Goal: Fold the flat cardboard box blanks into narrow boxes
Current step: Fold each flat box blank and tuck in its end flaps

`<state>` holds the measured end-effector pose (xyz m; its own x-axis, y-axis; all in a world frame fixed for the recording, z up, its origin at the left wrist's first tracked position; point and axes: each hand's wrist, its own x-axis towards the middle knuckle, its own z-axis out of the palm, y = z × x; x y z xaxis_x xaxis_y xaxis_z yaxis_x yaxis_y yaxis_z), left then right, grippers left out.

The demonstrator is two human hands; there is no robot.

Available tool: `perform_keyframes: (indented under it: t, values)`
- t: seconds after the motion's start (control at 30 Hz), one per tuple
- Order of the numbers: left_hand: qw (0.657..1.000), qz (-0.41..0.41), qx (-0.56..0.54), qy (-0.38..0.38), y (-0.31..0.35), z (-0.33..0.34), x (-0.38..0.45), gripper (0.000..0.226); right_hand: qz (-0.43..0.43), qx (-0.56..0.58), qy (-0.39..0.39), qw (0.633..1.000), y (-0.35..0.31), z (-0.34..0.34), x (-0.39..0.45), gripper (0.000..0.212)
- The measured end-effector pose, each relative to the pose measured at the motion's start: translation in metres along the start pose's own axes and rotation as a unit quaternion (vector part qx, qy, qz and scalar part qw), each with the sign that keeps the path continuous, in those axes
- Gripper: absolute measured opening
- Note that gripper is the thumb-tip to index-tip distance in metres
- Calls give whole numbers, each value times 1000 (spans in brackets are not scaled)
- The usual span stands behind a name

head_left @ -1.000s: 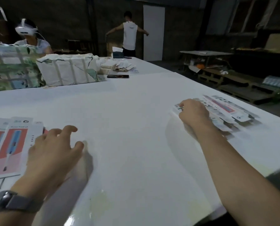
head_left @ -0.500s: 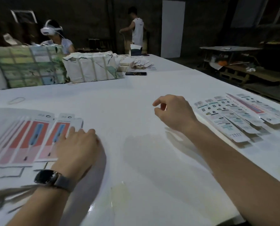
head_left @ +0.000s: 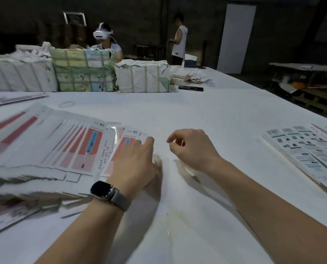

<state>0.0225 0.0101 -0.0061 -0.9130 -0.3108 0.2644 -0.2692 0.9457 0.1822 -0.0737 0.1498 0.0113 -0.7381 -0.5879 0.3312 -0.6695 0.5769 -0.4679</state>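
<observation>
blanks (head_left: pixel 86 147): white, red-pink panels, blue motif | table (head_left: pixel 178 115): white | watch (head_left: pixel 101 189): black, grey strap

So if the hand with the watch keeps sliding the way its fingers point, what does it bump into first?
The left hand already lies on a red box blank. Beyond its fingertips is only bare table, then probably the wrapped bundle far off.

A dim packing workshop or warehouse — the long white work table (head_left: pixel 187 111) is the landmark. At its far edge sit strapped, paper-wrapped bundles (head_left: pixel 141 76); on its left side fanned flat red-and-white printed cardboard blanks (head_left: pixel 82 147); beyond its right edge, wooden pallets (head_left: pixel 315 100) — behind it dark bare walls
</observation>
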Motion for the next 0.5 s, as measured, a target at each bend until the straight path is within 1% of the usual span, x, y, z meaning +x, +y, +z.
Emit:
perform_keyframes:
  t: [0.07,0.17,0.27,0.37,0.43,0.5]
  values:
    - [1000,5,3,8,-1,0,1,41,8,15,-3,1000,7,4,-3,16]
    - [999,1,6,34,1,-3,1,44,15,42,24,999,13,3,-3,16]
    - [998,-10,-10,69,6,-8,2,49,17,60,33,997,14,3,-4,17]
    - [994,-4,-39,102,13,-9,-1,64,15,76,36,996,14,3,-5,17]
    - [992,7,-56,110,17,-9,-3,74,15,92,42,995,15,2,-5,18]
    - [991,18,-65,118,20,-9,-5,76,18,110,46,993,17,1,-5,18]
